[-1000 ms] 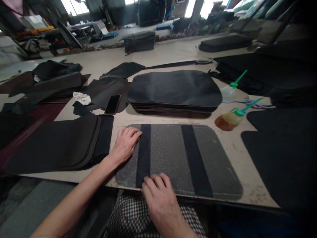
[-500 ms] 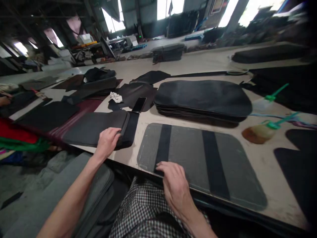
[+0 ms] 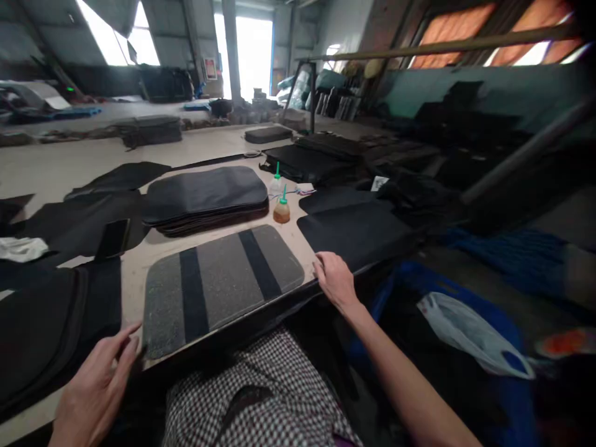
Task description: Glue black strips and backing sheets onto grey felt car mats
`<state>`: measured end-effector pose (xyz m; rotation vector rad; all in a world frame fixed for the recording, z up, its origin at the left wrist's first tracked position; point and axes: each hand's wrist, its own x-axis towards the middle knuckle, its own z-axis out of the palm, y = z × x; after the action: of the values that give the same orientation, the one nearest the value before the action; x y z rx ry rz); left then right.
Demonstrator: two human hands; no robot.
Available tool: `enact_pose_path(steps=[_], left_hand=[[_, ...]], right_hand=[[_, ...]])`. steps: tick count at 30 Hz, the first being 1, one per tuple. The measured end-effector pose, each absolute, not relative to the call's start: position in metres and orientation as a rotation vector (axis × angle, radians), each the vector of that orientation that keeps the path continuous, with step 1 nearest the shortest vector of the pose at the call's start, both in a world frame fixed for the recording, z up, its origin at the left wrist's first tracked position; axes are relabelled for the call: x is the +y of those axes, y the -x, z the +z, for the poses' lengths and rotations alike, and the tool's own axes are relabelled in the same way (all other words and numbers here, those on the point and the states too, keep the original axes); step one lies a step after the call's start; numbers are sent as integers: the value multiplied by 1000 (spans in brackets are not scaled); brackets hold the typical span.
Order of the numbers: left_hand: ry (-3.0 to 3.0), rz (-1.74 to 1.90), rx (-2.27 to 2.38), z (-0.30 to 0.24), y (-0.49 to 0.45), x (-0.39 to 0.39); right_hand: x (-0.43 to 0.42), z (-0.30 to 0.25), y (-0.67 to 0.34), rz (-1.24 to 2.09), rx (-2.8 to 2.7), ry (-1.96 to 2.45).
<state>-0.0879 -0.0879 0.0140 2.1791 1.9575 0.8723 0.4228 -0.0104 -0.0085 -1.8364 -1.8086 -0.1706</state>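
Observation:
A grey rounded panel (image 3: pixel 228 282) with two black strips across it lies flat at the table's front edge. Beside its left end is my left hand (image 3: pixel 100 379), open, thumb and forefinger apart with nothing between them. My right hand (image 3: pixel 336 280) is at the table edge just past the panel's right end, fingers loosely bent and apart. It is over the near left corner of a black sheet (image 3: pixel 358 230); whether it touches the sheet is unclear. Behind the grey panel stands a stack of black rounded panels (image 3: pixel 207 192).
Two squeeze bottles with green nozzles, one holding brown liquid (image 3: pixel 282 212), stand right of the stack. A phone (image 3: pixel 114 239) and a crumpled white cloth (image 3: pixel 23 248) lie left. Dark panels (image 3: pixel 37 329) are piled front left. A blue crate (image 3: pixel 507 323) with a plastic bag stands below right.
The view has swung to the right. My right hand has moved from the grey panel's front edge to beyond its right end. My left hand has left the dark pile at left.

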Motion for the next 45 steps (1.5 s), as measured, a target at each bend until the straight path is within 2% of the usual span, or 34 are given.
enact_pose_path(steps=[8,15,21,27,33,36,38,40,45], left_hand=[[-2202,792,1778,15,14,-69],[-2074,723,1426,32,-80,-56],[-1575,625,1147,44,-172,-41],[-872,649,950,44,-242,-23],[-884,684,1067,34,-262,-7],[-866,713,1084,29,-259,-7],[-854,731,1076,28,-256,-10],[-870,739,1073,30,-254,-12],[-922,728,1025,35,-254,-18]], right_hand=[[-22,-42,-488,-237,-2078,1802],[-34,-35,-506,-189,-2213,1634],[-43,-11,-509,-211,-2080,1627],[-61,2,-468,-180,-1946,1365],[-83,16,-440,52,-2123,1123],[-77,8,-483,217,-1802,1287],[-66,-12,-531,317,-1262,1517],[-57,-41,-578,549,-679,1546],[-57,-106,-614,1014,-558,1436]])
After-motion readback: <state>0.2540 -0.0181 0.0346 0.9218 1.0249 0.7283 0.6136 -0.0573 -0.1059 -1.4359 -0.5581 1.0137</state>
